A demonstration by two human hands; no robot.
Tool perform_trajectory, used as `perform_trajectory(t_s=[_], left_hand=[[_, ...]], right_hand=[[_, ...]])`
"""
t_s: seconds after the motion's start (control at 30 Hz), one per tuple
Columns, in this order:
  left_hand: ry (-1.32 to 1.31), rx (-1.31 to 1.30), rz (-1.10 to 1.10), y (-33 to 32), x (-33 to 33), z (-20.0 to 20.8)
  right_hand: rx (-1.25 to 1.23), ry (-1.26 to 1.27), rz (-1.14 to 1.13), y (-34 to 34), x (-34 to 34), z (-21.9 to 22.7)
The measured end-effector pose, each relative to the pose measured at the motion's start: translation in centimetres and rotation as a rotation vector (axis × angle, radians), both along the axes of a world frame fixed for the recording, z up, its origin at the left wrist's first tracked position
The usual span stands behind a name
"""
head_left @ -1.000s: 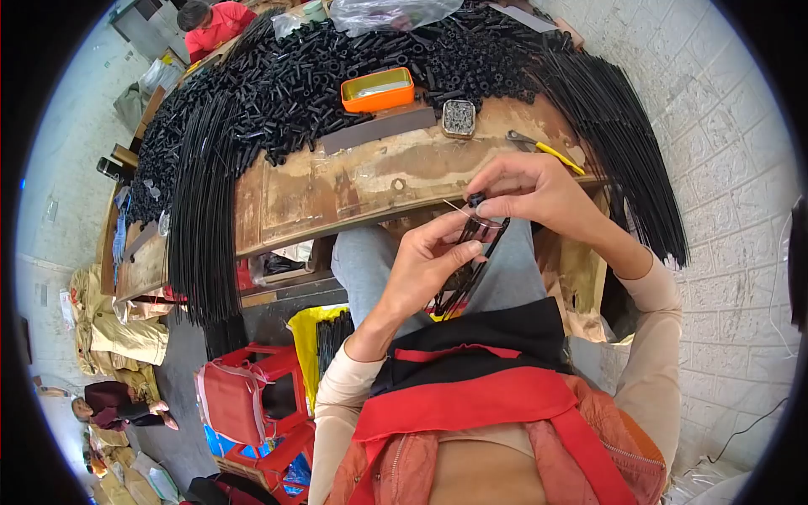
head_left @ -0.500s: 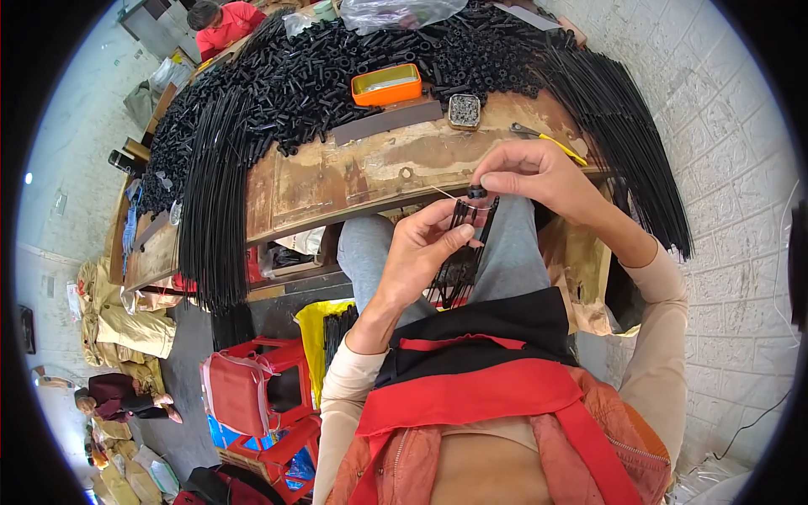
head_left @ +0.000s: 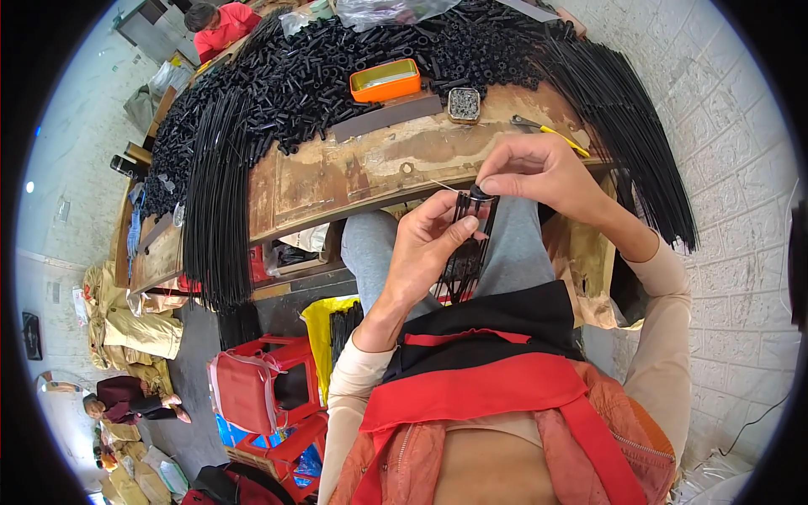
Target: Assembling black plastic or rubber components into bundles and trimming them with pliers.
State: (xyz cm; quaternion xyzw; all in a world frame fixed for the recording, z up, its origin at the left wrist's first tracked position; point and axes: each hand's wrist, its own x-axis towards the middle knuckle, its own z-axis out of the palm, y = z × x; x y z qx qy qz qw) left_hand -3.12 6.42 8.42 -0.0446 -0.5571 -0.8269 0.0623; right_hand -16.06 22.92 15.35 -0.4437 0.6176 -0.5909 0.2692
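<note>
Over my lap, at the table's near edge, my left hand [head_left: 425, 248] is closed around a bundle of thin black rods [head_left: 459, 284] hanging down between my knees. A fine, light wire [head_left: 446, 186] sticks out from the rods' top ends toward the left. Just above and to the right, my right hand [head_left: 539, 172] pinches a small black cap-like part [head_left: 480, 193] between thumb and fingertips. This part sits against the upper ends of the rods. Whether it is joined to them is too small to tell.
The worn wooden table [head_left: 311, 189] carries a large heap of black tubes [head_left: 320, 80], an orange tin [head_left: 385, 82], a clear box of small pieces [head_left: 464, 106] and yellow-handled pliers [head_left: 562, 140]. Long rod bundles hang at left [head_left: 215, 202] and right [head_left: 627, 126]. Red stools [head_left: 252, 379] stand at left.
My right hand has lowered the black cap-like part slightly, from just above the rods to against their top ends. My left hand keeps its hold on the bundle.
</note>
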Motion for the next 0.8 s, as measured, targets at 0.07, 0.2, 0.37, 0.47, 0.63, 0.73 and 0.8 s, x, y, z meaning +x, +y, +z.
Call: perform_trajectory(t_s=[0.07, 0.2, 0.37, 0.47, 0.63, 0.73, 0.8], left_hand=[[-0.004, -0.003, 0.001, -0.1, 0.0, 0.0], [-0.014, 0.004, 0.009, 0.0, 0.1, -0.1], [-0.004, -0.019, 0.003, -0.2, -0.2, -0.6], [-0.005, -0.012, 0.0, 0.0, -0.3, -0.7], [-0.022, -0.005, -0.008, -0.2, -0.4, -0.9], [-0.027, 0.025, -0.011, -0.2, -0.4, -0.6], [-0.021, 0.022, -0.012, -0.3, -0.4, -0.5]], right_hand=[[0.084, -0.062, -0.023, -0.1, -0.1, 0.1], [0.081, -0.068, -0.001, -0.5, -0.1, 0.3], [0.111, 0.007, -0.012, -0.4, 0.4, 0.4], [0.098, -0.152, -0.036, -0.5, 0.3, 0.2], [0.106, -0.066, -0.019, -0.8, 0.0, -0.3], [0.083, -0.105, 0.008, -0.8, -0.7, -0.5], [0.091, -0.142, 0.014, -0.9, -1.0, -0.7]])
